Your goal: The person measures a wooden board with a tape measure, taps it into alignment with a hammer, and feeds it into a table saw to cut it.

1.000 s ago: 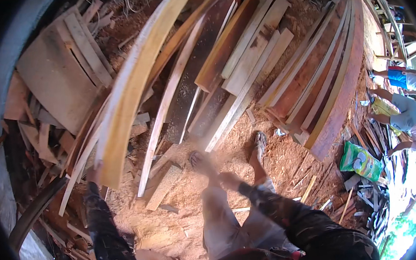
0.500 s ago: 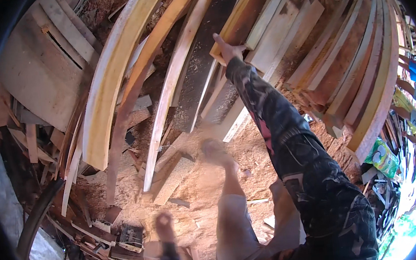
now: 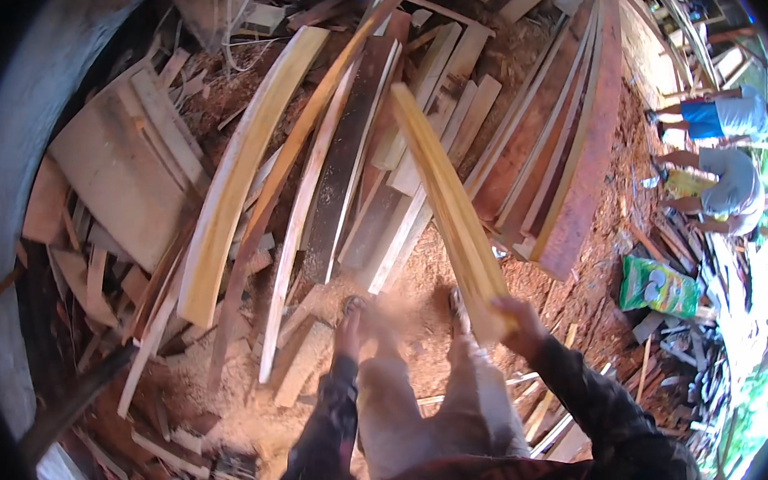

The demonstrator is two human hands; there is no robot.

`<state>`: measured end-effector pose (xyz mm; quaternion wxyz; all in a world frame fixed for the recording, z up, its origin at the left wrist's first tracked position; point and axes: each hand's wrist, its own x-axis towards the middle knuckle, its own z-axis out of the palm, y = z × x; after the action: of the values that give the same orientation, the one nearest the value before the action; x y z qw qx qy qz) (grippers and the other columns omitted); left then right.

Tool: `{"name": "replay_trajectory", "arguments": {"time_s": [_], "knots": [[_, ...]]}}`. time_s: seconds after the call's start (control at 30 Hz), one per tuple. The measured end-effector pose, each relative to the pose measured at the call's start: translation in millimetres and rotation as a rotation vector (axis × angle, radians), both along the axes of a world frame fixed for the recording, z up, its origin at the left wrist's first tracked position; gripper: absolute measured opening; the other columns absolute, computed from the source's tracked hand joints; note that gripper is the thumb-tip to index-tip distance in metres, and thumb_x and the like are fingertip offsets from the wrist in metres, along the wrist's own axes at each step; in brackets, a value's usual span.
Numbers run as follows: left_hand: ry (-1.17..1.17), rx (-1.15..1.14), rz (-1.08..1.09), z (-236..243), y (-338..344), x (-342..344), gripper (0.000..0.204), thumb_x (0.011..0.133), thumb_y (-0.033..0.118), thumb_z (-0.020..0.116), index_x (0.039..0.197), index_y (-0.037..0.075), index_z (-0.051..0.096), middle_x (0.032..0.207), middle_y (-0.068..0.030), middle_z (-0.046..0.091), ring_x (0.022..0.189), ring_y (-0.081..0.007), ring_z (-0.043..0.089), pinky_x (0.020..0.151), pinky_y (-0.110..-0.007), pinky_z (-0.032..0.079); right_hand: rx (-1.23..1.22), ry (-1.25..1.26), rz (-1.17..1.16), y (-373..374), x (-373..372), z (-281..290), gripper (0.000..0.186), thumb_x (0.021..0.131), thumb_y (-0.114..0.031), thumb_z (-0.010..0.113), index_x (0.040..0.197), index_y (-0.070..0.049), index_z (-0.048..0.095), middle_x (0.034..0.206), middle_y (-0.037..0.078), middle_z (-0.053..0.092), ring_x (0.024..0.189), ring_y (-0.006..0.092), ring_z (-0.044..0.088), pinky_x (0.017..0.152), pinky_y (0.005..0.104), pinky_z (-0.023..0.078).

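Note:
My right hand (image 3: 519, 324) is closed round the near end of a long yellow-brown wooden plank (image 3: 446, 203). The plank rises away from me, tilted to the left, with its far end over the stacked boards. To the left, my left hand (image 3: 348, 335) is held out in front of my knee, slightly blurred, its fingers stretched and nothing seen in them. Beyond it lie long boards on the ground: a pale yellow one (image 3: 249, 183), a thin light one (image 3: 298, 238) and a dark, dusty one (image 3: 347, 166).
Reddish-brown boards (image 3: 581, 170) lie in a fanned stack on the right. A green bag (image 3: 658, 286) sits beside scrap wood. Two people (image 3: 730, 186) are at the far right. A wide pale wooden sheet (image 3: 116, 162) leans on the left. Sawdust and offcuts cover the ground.
My right hand has come back toward me and now holds the plank raised off the stack. My left hand has moved forward and right. The view has shifted, showing more of the surroundings.

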<state>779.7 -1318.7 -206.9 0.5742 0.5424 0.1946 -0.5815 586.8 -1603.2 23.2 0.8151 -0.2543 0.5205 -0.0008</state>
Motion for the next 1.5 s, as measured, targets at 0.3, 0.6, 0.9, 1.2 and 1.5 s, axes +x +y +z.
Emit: {"name": "replay_trajectory", "arguments": {"time_s": [0.3,0.6,0.9,1.2,1.5], "knots": [[0.643,-1.078,0.989,113.0,-110.2,-192.0,0.075,0.094,0.074,0.045,0.123,0.006,0.056,0.121,-0.0203,0.063,0.108,-0.0351,0.062,0.094,-0.051,0.052,0.065,0.273,0.828,21.1,-192.4,248.7,0.08,0.076,-0.017,0.076,0.145,0.006,0.043,0.131,0.013,0.061,0.116,0.0226,0.061,0.099,0.0347,0.048],[0.017,-0.453,1.201,330.2,173.8,-345.6,0.061,0.102,0.043,0.055,0.148,0.006,0.042,0.14,-0.0174,0.057,0.126,-0.0375,0.056,0.109,-0.051,0.045,0.32,0.191,0.828,-29.0,-275.1,174.0,0.056,0.095,-0.03,0.05,0.136,0.009,0.051,0.133,0.021,0.061,0.123,0.0339,0.06,0.11,0.0488,0.045],[-0.159,0.326,1.604,366.0,342.4,-482.6,0.046,0.085,0.028,0.075,0.122,0.005,0.059,0.112,-0.0132,0.065,0.094,-0.0267,0.068,0.071,-0.043,0.06,-0.099,-0.111,1.289,172.1,-175.5,100.7,0.04,0.097,-0.022,0.06,0.13,0.0,0.058,0.122,0.013,0.067,0.111,0.0263,0.066,0.1,0.0395,0.052],[-0.055,0.52,1.857,315.9,604.8,-587.9,0.042,0.083,0.029,0.077,0.106,-0.003,0.065,0.086,-0.0127,0.063,0.072,-0.0271,0.067,0.056,-0.044,0.057,-0.014,0.041,1.477,472.2,-177.1,36.4,0.034,0.095,-0.023,0.062,0.118,0.001,0.067,0.114,0.013,0.071,0.099,0.0251,0.068,0.092,0.0405,0.054],[-0.99,0.694,1.372,457.1,872.8,-651.3,0.059,0.081,0.026,0.081,0.126,-0.006,0.059,0.113,-0.0171,0.071,0.1,-0.0277,0.069,0.087,-0.038,0.056,-1.618,-1.366,1.952,825.8,-151.4,121.4,0.083,0.08,-0.037,0.083,0.143,0.002,0.045,0.147,0.027,0.044,0.137,0.0367,0.043,0.111,0.0438,0.038]]}}
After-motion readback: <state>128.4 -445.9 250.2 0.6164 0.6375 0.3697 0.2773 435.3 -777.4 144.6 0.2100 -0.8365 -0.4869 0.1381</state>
